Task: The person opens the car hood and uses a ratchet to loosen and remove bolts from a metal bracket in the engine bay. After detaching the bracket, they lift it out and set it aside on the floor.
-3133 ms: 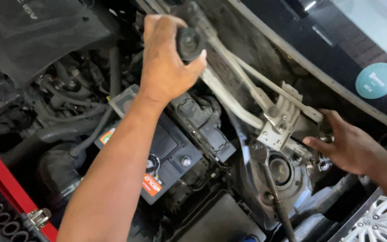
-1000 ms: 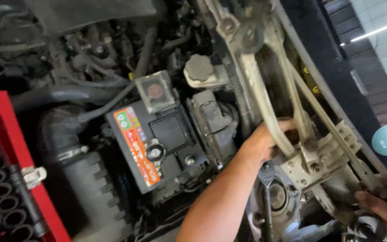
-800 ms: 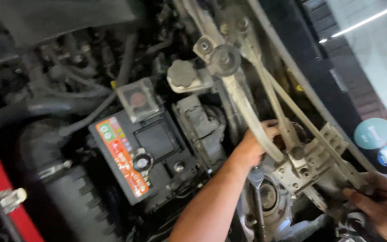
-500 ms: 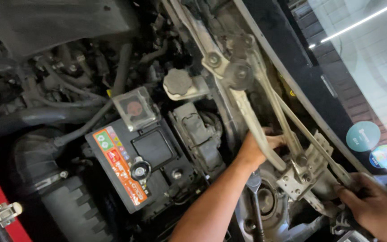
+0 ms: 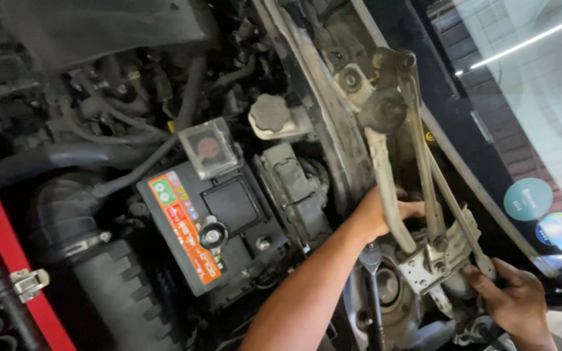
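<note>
left hand [image 5: 385, 214]: curled round a rod of the wiper linkage [image 5: 417, 188], fingers partly hidden behind it
right hand [image 5: 512, 302]: closed on the linkage's lower end, by the bracket [image 5: 430, 260]
linkage spot: lies slantwise along the cowl below the windscreen [image 5: 528, 97]
nearby: car battery [image 5: 213, 224] to the left; red socket tray [image 5: 8, 273] far left

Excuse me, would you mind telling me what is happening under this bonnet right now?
A person is leaning over an open engine bay, both hands on a grey metal wiper linkage by the base of the windscreen. The left hand reaches behind its long tube, while the right hand grips the lower end near the bracket. The battery sits untouched to the left, and a red tool case stands at the edge.
</note>
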